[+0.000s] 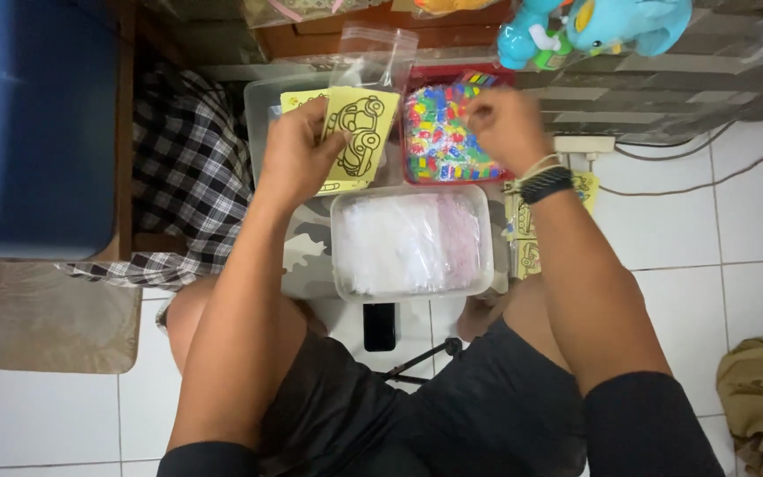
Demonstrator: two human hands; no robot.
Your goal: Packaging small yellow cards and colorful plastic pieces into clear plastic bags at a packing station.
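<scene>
Yellow car cards held upright over the tubs

The left hand (298, 159) grips the yellow cards (359, 132), long axis pointing away; the right hand (505, 124) pinches closed above the red tray of coloured pieces (439, 141), a clear tub (412, 243) nearer.

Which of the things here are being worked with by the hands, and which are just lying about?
In use:
left hand holding yellow car cards and a clear zip bag
right hand over the red tray of coloured pieces
clear tub of plastic bags

Lying about:
blue toy
checked cloth
blue bin

Home floor w/ white tiles (735, 221), checked cloth (187, 177), plastic toy elephant (602, 26), power strip (583, 144): home packing spot.
</scene>
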